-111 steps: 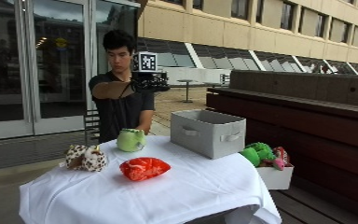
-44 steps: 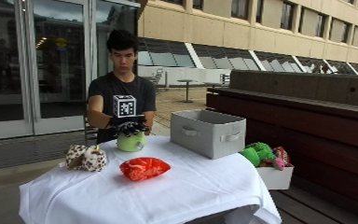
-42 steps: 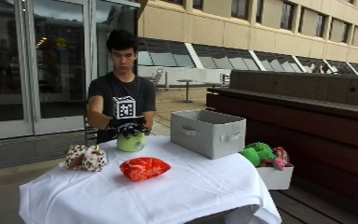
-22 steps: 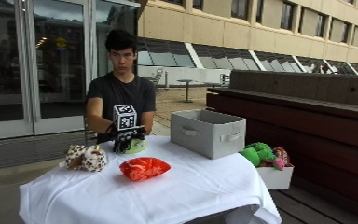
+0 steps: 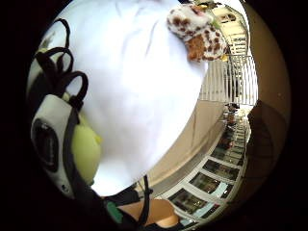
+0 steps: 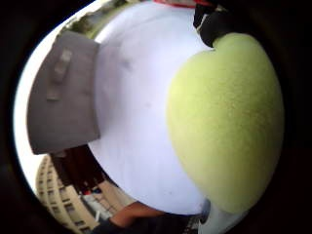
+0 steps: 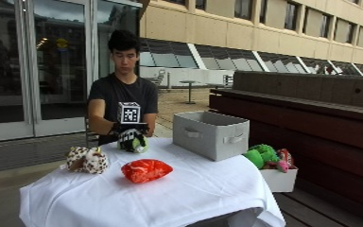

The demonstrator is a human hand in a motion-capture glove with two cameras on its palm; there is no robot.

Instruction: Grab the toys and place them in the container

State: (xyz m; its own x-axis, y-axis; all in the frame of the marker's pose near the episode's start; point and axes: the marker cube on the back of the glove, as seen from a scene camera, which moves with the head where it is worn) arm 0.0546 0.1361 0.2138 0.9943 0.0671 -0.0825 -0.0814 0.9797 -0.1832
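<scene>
Gripping the green toy (image 7: 135, 143) with curled fingers, the gloved right hand (image 7: 130, 136) is holding it at the far side of the white-clothed desk (image 7: 187, 189). The grey container (image 7: 211, 134) is standing nearby (to one side), while a spotted plush (image 7: 86, 160) and red toy (image 7: 145, 170) are lying nearer the front edge.

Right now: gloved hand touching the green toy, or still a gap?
Touching. In the outside view the gloved right hand covers the green toy on the table, fingers wrapped over it; the thumb-side palm view shows the toy against the palm.
</scene>
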